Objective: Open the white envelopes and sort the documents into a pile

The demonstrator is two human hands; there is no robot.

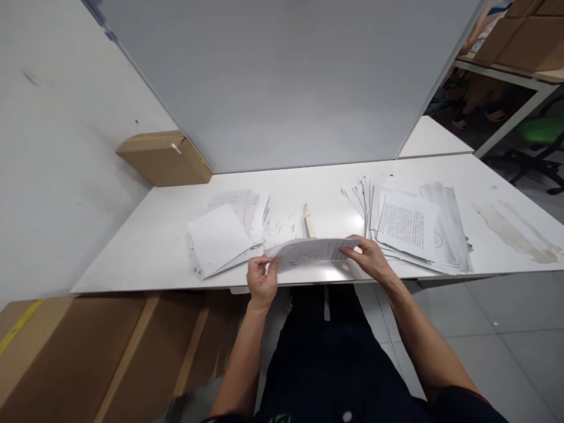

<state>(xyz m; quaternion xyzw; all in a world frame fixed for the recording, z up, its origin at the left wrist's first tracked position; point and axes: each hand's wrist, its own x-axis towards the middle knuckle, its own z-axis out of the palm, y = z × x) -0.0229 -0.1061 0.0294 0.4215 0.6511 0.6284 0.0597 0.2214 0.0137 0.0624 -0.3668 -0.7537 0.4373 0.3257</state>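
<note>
Between my two hands a printed sheet of paper (pixel 308 251) is held up, bowed, over the front edge of the table. My left hand (pixel 262 283) pinches its left end between thumb and fingers. At the other end, my right hand (pixel 365 257) grips it the same way. Beyond the sheet lies a small cream-coloured utility knife or similar slim tool (pixel 310 225), its near end partly hidden. A loose paper pile (pixel 222 235) rests to the left, and a larger pile of printed papers (pixel 408 223) is fanned out on the right.
A grey-white panel (pixel 282 88) stands along the back of the white table (pixel 132 247). One cardboard box (pixel 165 158) sits in the back left corner. Large cartons (pixel 110 346) are below on the left. A green chair (pixel 541 130) and a co-worker's arm (pixel 476 32) appear far right.
</note>
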